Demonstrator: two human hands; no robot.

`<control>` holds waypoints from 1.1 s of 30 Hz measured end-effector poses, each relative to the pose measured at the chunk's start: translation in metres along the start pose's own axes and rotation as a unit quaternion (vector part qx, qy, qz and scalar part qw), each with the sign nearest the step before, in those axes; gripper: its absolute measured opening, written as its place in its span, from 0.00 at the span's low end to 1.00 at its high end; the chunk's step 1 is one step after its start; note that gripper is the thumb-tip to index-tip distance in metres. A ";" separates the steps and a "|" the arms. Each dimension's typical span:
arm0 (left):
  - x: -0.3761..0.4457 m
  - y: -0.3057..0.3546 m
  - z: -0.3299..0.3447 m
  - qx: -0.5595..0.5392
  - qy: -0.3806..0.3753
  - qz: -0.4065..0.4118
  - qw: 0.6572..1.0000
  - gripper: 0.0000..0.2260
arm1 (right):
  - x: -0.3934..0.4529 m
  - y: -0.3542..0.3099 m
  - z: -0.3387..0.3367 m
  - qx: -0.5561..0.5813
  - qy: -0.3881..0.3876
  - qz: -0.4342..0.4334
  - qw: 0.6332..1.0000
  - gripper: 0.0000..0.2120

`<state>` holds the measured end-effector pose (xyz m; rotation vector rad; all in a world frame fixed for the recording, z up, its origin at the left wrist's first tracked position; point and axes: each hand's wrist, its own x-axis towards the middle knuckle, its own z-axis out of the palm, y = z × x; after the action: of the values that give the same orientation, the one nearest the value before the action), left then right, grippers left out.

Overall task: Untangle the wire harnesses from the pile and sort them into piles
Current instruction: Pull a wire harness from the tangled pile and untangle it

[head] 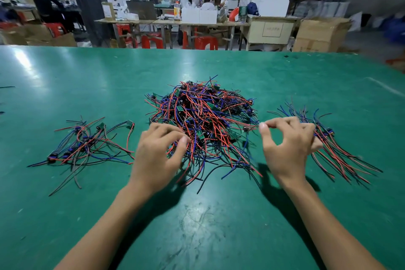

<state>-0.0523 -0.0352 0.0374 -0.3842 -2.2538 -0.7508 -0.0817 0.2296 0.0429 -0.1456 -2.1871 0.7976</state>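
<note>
While the tangled pile (202, 120) sits mid-desk (65, 76) between two sorted piles, the left hand (157, 153) curls its fingers into the pile's near edge, seemingly pinning wires, as the right hand (289, 144) pinches thumb to forefinger, likely drawing a harness free

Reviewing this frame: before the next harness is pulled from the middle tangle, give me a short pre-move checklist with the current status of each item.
1. Left hand has hold of wires in the central pile: ok, fingers curl into its near left edge.
2. Right hand pinching a wire: cannot tell, thumb and forefinger meet at the pile's right edge, but blur hides any strand.
3. Left sorted pile apart from the central pile: ok, green mat shows between them.
4. Right sorted pile apart from the central pile: ok, though the right hand covers its near left part.
5. Chosen harness free of the tangle: not ok, wires there cross densely.
</note>
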 end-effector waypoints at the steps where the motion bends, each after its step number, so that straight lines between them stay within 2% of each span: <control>1: -0.003 0.004 0.004 -0.004 -0.012 0.016 1.000 0.08 | 0.001 -0.001 -0.002 0.015 0.024 0.003 1.000 0.05; 3: -0.008 0.011 0.010 -0.012 -0.035 0.047 0.998 0.06 | 0.002 -0.003 -0.006 0.053 0.065 -0.010 0.996 0.06; 6: -0.013 0.021 0.015 -0.032 -0.065 0.061 0.995 0.10 | 0.002 -0.005 -0.011 0.175 0.080 -0.090 0.977 0.07; 10: -0.015 0.040 0.020 -0.122 -0.091 0.023 0.988 0.17 | -0.004 -0.012 -0.014 0.244 0.064 -0.139 0.958 0.08; 12: -0.017 0.049 0.023 -0.203 -0.104 -0.034 0.973 0.18 | -0.010 -0.016 -0.013 0.262 0.047 -0.155 0.951 0.08; 15: -0.016 0.055 0.025 -0.303 -0.131 -0.141 0.933 0.17 | -0.019 -0.024 -0.013 0.267 0.016 -0.197 0.943 0.08; 18: -0.010 0.057 0.024 -0.437 -0.142 -0.226 0.859 0.17 | -0.030 -0.033 -0.010 0.263 -0.024 -0.247 0.932 0.08; 22: -0.006 0.054 0.020 -0.506 -0.107 -0.268 0.813 0.15 | -0.044 -0.043 -0.004 0.254 -0.077 -0.295 0.918 0.09; 27: 0.003 0.046 0.013 -0.583 -0.051 -0.341 0.735 0.11 | -0.046 -0.041 0.000 0.219 -0.100 -0.314 0.918 0.04; 29: 0.008 0.043 0.009 -0.615 -0.032 -0.350 0.706 0.12 | -0.045 -0.040 0.000 0.234 -0.122 -0.303 0.916 0.07; 33: 0.023 0.028 -0.012 -0.632 0.042 -0.371 0.679 0.11 | -0.042 -0.037 -0.003 0.269 -0.131 -0.272 0.915 0.12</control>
<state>-0.0491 -0.0191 0.0718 0.0252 -1.3449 -2.6634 -0.0454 0.1864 0.0390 0.8520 -1.9990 1.0878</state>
